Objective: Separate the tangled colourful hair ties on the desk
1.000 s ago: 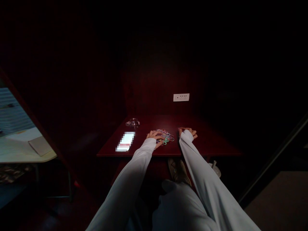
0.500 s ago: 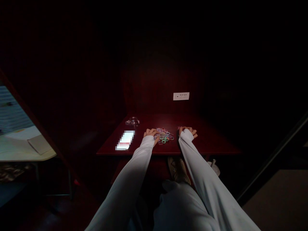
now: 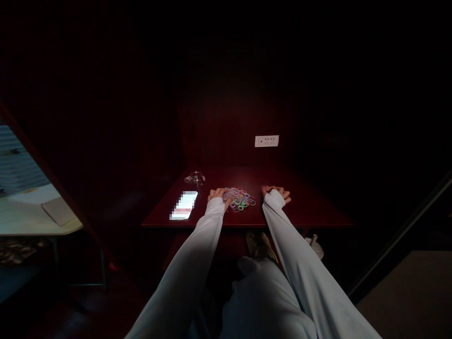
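A loose pile of small colourful hair ties (image 3: 242, 199) lies on the dark red desk (image 3: 310, 214) between my two hands. My left hand (image 3: 219, 196) rests at the pile's left edge, thumb and fingers apart around its near side, holding nothing that I can see. To the right of the pile, my right hand (image 3: 278, 193) is closed at the thumb and forefinger. A pinkish hair tie (image 3: 265, 188) shows at its fingertips, while the other fingers point to the right. The palms of both hands are hidden from view.
A lit phone (image 3: 184, 206) with a blurred screen lies left of my left hand. Behind it are clear plastic pieces (image 3: 195, 177). A white socket (image 3: 267, 141) is on the back wall. At far left, a white box (image 3: 58, 209) stands on another table (image 3: 72, 229).
My left hand has drawn slightly left, away from the pile, uncovering more hair ties. My right hand stays nearly in place, with more of the pinkish hair tie showing at its fingertips.
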`<state>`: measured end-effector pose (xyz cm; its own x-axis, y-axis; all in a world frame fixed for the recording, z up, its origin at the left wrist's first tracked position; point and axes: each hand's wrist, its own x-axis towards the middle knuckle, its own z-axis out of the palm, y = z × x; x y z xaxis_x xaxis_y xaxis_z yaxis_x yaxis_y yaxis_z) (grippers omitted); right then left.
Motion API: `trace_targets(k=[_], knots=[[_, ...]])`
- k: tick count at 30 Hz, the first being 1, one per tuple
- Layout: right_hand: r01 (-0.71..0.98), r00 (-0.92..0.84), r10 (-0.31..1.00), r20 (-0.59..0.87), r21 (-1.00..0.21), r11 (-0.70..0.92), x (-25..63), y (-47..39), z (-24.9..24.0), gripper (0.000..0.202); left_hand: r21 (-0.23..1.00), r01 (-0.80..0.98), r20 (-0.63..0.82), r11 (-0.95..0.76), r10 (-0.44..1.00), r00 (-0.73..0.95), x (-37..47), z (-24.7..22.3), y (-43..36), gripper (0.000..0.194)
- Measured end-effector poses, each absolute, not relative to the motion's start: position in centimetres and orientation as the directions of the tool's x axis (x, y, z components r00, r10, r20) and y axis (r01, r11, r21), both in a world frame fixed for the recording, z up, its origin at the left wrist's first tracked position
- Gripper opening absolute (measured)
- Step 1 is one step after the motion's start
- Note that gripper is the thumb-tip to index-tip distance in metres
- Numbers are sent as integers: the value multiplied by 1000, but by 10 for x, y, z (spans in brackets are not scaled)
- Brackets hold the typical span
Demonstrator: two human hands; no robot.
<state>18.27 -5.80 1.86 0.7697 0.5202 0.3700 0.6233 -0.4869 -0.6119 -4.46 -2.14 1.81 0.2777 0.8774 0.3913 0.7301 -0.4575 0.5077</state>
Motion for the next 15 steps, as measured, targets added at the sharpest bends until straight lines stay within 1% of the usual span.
trace_targets(k=[5,8,11,13,15], knots=[[607,781,508,362,-629,-485,182,-61,20,26,526,756,357,-390,908,220,-45,21,-22,32],[609,774,504,382,-665,-432,183,-61,20,31,553,760,319,-341,929,185,-45,22,-22,33],[665,700,575,424,-681,-307,183,-59,19,31,595,740,306,-313,940,152,-44,20,-20,34],[724,614,642,459,-651,-228,181,-58,19,27,622,720,319,-309,939,128,-44,18,-17,30],[793,507,701,501,-591,-151,178,-57,19,25,646,697,335,-312,936,108,-43,16,-14,27]])
